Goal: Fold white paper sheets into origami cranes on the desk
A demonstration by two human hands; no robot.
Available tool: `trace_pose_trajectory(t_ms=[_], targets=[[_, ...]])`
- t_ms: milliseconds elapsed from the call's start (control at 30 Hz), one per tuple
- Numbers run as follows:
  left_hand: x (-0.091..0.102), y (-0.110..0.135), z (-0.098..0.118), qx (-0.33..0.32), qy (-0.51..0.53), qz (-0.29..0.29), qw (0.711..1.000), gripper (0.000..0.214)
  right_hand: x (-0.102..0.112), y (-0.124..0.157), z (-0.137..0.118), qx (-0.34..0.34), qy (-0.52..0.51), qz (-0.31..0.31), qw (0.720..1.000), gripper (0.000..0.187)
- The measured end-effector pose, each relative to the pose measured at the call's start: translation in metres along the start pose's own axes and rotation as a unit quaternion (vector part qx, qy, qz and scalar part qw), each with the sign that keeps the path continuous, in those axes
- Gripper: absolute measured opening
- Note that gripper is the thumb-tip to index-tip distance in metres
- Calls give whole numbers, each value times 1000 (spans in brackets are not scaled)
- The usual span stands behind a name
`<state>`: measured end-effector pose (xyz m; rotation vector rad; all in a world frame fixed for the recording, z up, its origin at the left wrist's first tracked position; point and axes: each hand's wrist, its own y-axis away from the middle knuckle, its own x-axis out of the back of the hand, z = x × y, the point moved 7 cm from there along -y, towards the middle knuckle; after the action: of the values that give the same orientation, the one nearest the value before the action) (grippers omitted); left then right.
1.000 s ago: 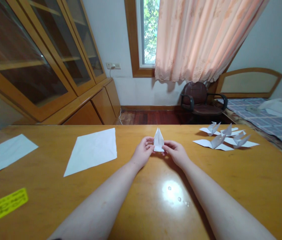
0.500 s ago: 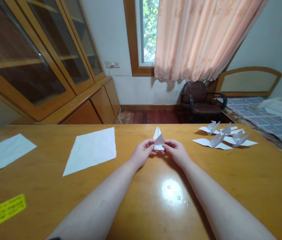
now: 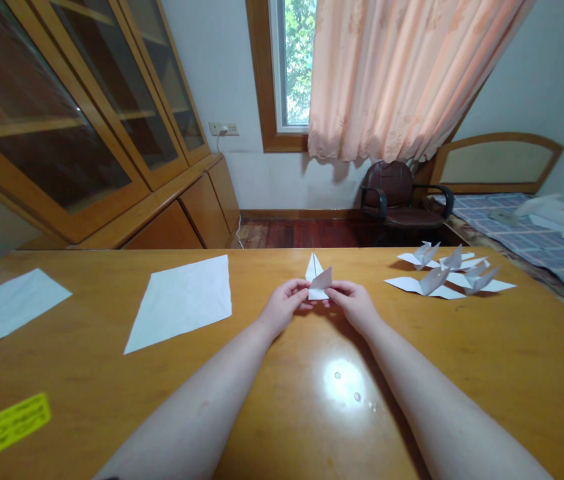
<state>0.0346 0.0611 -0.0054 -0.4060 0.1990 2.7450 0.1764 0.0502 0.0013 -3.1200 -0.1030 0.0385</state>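
Centrally, a small folded white paper piece (image 3: 318,281) stood between the person's two hands, just above the wooden bench (image 3: 512,360) near its far edge. It rose to a narrow point at the top, and one flap of it leaned out toward the right. The left hand (image 3: 286,305) pinched the piece's lower left edge between thumb and fingertips. The right hand (image 3: 353,305) pinched the lower right edge in the same way, so both hands were closed on the paper, with the bare forearms running back toward the viewer.

To the right, well apart from the hands, a cluster of finished folded paper birds (image 3: 449,275) lay on the bench. To the left, a flat white paper sheet (image 3: 183,301) lay with one corner pointing toward the viewer. Farther left, a second white sheet (image 3: 5,310) reached the bench's edge, and a yellow printed strip (image 3: 2,430) lay at the near left corner.

Beyond the bench stood a dark office chair (image 3: 401,200) under a peach curtain (image 3: 402,73), a glass-fronted wooden cabinet (image 3: 87,120) on the left, and a bed (image 3: 527,227) on the right.
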Motion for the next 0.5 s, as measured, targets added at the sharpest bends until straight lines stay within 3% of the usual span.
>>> trace_pose_trajectory(t_ms=[500], targets=[[1,-2,-1,-1,-20,7,1000,30,-2,-1,9,-24,-120,-14,992,29]])
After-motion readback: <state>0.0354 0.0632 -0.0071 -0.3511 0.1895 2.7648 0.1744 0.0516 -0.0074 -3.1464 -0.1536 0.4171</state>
